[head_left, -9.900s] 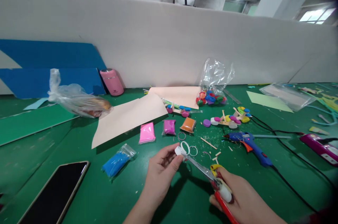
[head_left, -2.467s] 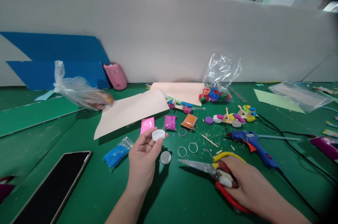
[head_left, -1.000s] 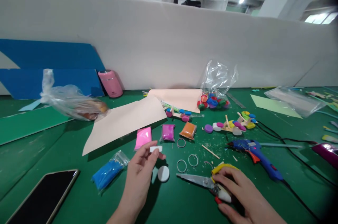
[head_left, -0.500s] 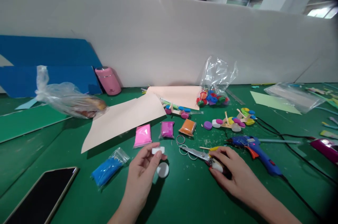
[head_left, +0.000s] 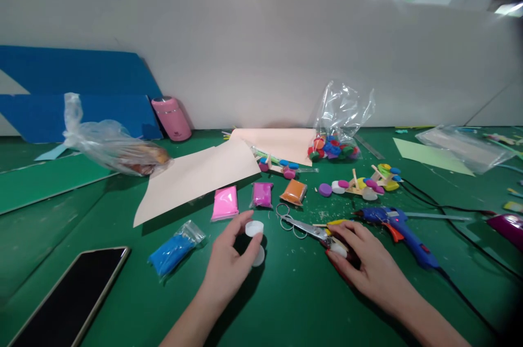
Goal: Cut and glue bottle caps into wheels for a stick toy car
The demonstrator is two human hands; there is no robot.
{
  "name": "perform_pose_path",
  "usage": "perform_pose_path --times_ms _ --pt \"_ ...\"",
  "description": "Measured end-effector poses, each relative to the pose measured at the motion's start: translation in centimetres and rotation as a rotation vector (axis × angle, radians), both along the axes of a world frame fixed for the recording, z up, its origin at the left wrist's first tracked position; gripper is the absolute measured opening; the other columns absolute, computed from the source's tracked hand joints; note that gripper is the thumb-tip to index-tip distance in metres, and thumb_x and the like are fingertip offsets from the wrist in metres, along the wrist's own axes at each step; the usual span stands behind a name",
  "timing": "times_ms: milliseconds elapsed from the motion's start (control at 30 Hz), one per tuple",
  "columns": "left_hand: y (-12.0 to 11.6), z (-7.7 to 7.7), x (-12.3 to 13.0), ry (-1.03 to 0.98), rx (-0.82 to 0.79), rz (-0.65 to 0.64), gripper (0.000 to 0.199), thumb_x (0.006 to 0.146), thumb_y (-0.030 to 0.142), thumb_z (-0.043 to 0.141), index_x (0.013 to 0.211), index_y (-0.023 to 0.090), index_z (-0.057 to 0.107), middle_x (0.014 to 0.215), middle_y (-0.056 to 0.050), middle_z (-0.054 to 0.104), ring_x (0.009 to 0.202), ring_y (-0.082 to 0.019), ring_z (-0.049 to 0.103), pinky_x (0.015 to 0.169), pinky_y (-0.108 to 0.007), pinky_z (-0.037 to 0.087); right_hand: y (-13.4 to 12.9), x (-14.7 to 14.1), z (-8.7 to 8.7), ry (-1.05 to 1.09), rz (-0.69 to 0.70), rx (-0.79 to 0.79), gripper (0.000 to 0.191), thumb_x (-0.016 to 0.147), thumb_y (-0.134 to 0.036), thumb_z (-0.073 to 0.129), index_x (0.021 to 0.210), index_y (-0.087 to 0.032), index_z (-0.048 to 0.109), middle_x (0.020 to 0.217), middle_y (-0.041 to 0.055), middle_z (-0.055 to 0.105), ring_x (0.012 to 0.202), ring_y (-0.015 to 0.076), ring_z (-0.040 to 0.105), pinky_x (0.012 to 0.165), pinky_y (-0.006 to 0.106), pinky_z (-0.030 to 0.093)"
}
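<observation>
My left hand (head_left: 233,260) pinches a white bottle cap (head_left: 254,227) between thumb and fingertips, above the green table. A second white cap (head_left: 259,257) lies just under it, partly hidden by the thumb. My right hand (head_left: 362,257) curls over the handle end of a pair of scissors (head_left: 307,227), whose silver blades point left across thin cut rings (head_left: 299,232). Most of the handle is hidden, with a bit of red showing. Something whitish (head_left: 338,250) shows below the right fingers, and a yellow piece (head_left: 337,222) lies beyond them.
Packets of pink (head_left: 225,202), purple (head_left: 262,195), orange (head_left: 294,192) and blue clay (head_left: 171,253) lie ahead and left. A phone (head_left: 73,292) is at front left. A blue glue gun (head_left: 398,232) with a cord sits right, near small wooden-stick models (head_left: 365,186).
My left hand has turned the cap, so more of its round face shows, and now overlaps the lower cap. My right hand stays at the scissors. The whole view has shifted slightly.
</observation>
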State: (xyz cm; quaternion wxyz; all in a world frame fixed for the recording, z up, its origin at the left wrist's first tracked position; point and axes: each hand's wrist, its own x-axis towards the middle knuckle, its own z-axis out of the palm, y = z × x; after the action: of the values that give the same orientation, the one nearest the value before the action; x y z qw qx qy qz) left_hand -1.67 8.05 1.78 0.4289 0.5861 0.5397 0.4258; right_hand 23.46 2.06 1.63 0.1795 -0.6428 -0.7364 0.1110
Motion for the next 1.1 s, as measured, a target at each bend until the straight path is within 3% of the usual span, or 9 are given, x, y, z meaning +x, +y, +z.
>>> perform_pose_path --times_ms 167,467,633,800,967,1100 --pt "-0.1 -0.6 -0.1 0.296 0.073 -0.195 0.043 0.075 0.027 0.05 0.116 0.016 0.046 0.105 -0.011 0.059 0.093 -0.022 0.056 0.082 -0.037 0.043 0.0 0.2 -0.3 0.005 0.003 -0.011 0.035 0.081 -0.034 0.045 0.114 -0.02 0.046 0.112 0.009 0.046 0.104 0.0219 0.045 0.087 0.036 0.039" --pt "-0.6 -0.3 -0.1 0.42 0.173 -0.335 0.035 0.076 0.023 0.048 0.111 0.02 0.049 0.1 -0.007 0.061 0.083 -0.017 0.058 0.074 -0.031 0.047 0.1 0.2 -0.2 0.003 0.01 -0.039 0.035 0.082 -0.035 0.044 0.114 -0.021 0.045 0.113 0.0082 0.045 0.104 0.0211 0.044 0.088 0.036 0.037" --pt "-0.7 0.2 -0.2 0.379 0.139 -0.322 0.034 0.077 0.024 0.047 0.11 0.019 0.049 0.091 -0.006 0.06 0.068 -0.014 0.056 0.065 -0.029 0.048 0.0 0.2 -0.1 0.014 0.014 -0.043 0.034 0.083 -0.034 0.044 0.114 -0.021 0.044 0.112 0.0084 0.045 0.104 0.0209 0.043 0.088 0.036 0.037" --pt "-0.6 0.4 0.1 0.232 0.027 -0.293 0.029 0.077 0.028 0.047 0.103 0.017 0.053 0.092 -0.007 0.059 0.073 -0.016 0.057 0.066 -0.028 0.046 0.1 0.3 -0.2 0.01 0.011 -0.035 0.035 0.082 -0.035 0.044 0.114 -0.021 0.044 0.112 0.0086 0.045 0.104 0.0218 0.044 0.088 0.037 0.038" --pt "-0.6 1.5 0.1 0.03 -0.239 -0.272 0.032 0.075 0.03 0.05 0.102 0.013 0.053 0.062 0.0 0.057 0.057 -0.013 0.054 0.056 -0.025 0.044 -0.1 0.4 -0.2 0.004 0.009 -0.027 0.035 0.082 -0.035 0.045 0.113 -0.021 0.046 0.112 0.0087 0.046 0.104 0.0221 0.044 0.087 0.038 0.038" --pt "-0.3 2.0 -0.2 -0.076 -0.278 -0.23 0.032 0.075 0.031 0.05 0.102 0.013 0.053 0.053 0.003 0.056 0.057 -0.013 0.055 0.057 -0.024 0.042 0.0 0.4 -0.3 0.007 0.01 -0.021 0.035 0.081 -0.035 0.045 0.113 -0.02 0.046 0.112 0.0088 0.046 0.103 0.0218 0.046 0.087 0.037 0.039"
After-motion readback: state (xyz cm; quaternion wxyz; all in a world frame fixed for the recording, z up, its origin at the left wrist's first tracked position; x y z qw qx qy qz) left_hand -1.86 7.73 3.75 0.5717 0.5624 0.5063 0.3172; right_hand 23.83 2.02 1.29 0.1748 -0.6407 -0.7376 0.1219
